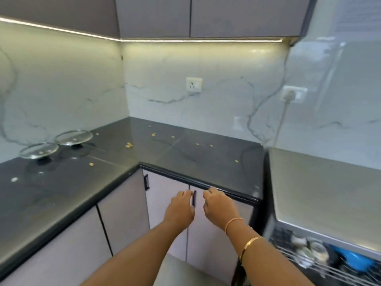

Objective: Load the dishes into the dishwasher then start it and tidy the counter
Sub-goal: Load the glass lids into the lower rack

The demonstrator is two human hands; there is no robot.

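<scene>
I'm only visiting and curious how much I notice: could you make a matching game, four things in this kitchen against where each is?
1 glass lids
2 crumbs
3 blue dish
4 plug

A in the dishwasher rack
B in the right-hand wall socket
C side by side, left end of the counter
D scattered across the counter

Pairs: 1-C, 2-D, 3-A, 4-B

The bare left forearm (134, 256) and right forearm (268, 263) reach forward, roughly parallel. The hands are side by side, just apart, backs up. The left hand (181, 207) curls its fingers (188, 195) inward toward the other hand; whether they close on anything is hard to tell, as the knuckles hide it. The right hand (220, 205) has loosely bent fingers with nothing seen in them. Just behind it the wrist wears a thin gold bangle (234, 221), and further back a broader flat gold bracelet (250, 243).
</scene>
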